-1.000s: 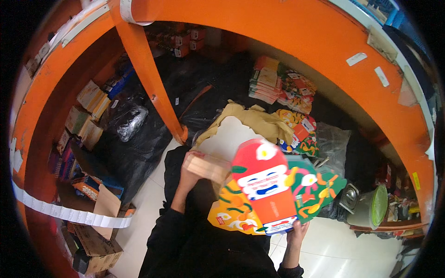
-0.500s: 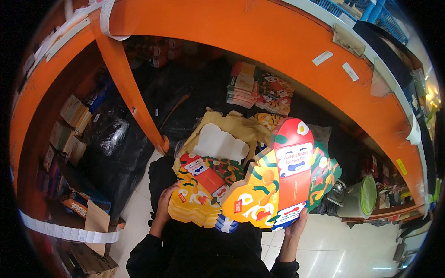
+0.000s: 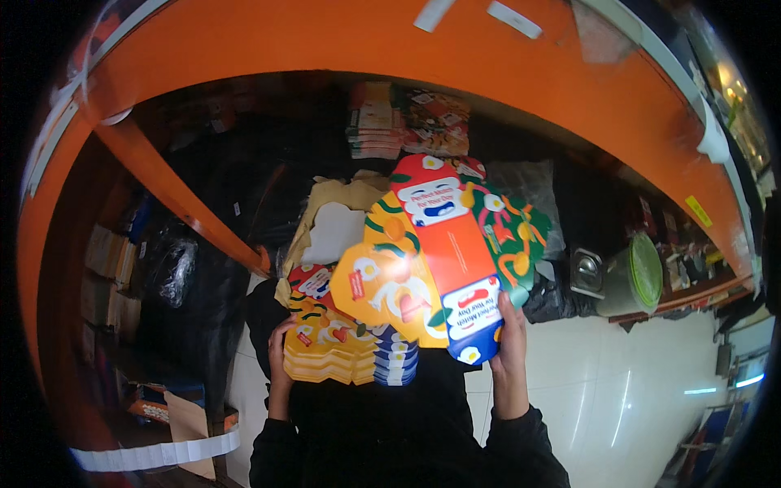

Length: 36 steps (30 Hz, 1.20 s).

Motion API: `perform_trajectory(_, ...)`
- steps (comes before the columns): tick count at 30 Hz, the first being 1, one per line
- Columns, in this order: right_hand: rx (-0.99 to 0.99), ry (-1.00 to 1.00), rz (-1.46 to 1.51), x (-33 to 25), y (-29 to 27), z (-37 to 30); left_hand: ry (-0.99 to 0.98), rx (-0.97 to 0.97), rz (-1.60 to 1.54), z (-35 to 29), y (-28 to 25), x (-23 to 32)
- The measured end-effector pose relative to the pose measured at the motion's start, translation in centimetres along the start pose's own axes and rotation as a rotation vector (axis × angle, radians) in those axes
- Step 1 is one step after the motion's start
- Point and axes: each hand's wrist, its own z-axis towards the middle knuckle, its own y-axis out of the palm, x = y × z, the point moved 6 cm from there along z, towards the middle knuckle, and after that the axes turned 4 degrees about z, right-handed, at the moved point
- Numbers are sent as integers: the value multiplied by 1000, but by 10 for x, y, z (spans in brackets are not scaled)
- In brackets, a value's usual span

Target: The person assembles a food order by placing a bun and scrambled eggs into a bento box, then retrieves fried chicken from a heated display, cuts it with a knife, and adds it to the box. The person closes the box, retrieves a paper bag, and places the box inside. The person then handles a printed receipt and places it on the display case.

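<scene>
My right hand grips the lower right corner of flat, die-cut carton blanks, printed in red, yellow, green and blue; how many are in it I cannot tell. They are raised at a tilt and overlap a thick stack of matching blanks at my lap. Against that stack's left edge rests my left hand, fingers curled round the side and partly hidden. Behind the stack lies opened brown wrapping paper with a white sheet inside it.
More printed stacks stand at the back, under an orange beam. An orange post slants down on the left. At right are a metal pan and a green-rimmed bin. Torn cardboard sits lower left.
The blanks in my right hand have swung leftward, turned, and now cover more of the stack and wrapping. My left hand keeps its place at the stack's edge. The whole view has shifted.
</scene>
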Motion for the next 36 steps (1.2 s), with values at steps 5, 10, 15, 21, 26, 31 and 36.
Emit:
perform_trajectory(5,105,44,2,7,2,1,-9,-6,28,-3,0,-5)
perform_trajectory(10,61,-43,-64,4,3,-5,-17,-43,80,-3,-1,-9)
perform_trajectory(15,38,-50,-102,-1,-1,-9,-33,-65,200,-8,-1,-9)
perform_trajectory(21,20,-70,-134,-8,-5,-17,-29,-115,371,-11,1,8)
perform_trajectory(26,38,-52,-154,-10,-9,-19,-66,-187,467,-13,-1,24)
perform_trajectory(31,67,-73,-124,-10,-10,-19,-82,-251,513,-15,-5,27)
perform_trajectory(36,87,-69,-129,-8,-13,-17,-90,-310,557,-14,-8,28)
